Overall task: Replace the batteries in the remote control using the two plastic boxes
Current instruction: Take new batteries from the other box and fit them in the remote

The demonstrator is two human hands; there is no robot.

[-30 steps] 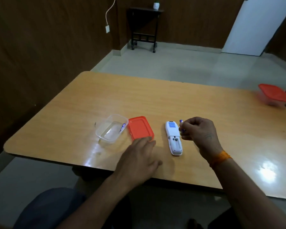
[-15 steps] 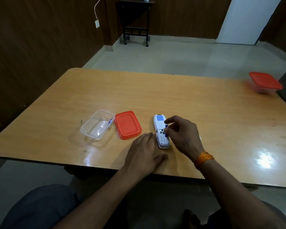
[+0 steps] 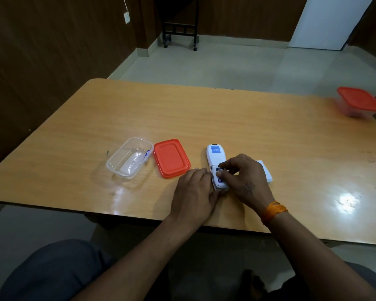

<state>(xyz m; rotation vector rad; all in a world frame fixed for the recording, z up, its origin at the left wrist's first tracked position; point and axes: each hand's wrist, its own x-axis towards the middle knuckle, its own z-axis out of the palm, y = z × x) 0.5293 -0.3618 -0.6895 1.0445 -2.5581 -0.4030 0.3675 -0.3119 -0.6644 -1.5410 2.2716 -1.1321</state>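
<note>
Head: remote (image 3: 214,156) under right hand (image 3: 244,179), left hand (image 3: 193,192) beside.

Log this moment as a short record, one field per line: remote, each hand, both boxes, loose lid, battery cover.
remote: white, lying back-up on the table, battery bay open
right hand: fingertips pinching a battery at the bay
left hand: fingers braced against the remote's left side
open box: clear, lidless, one battery inside
loose lid: orange, flat beside the open box
closed box: orange lid on, far right
battery cover: white, lying right of the right hand
</note>
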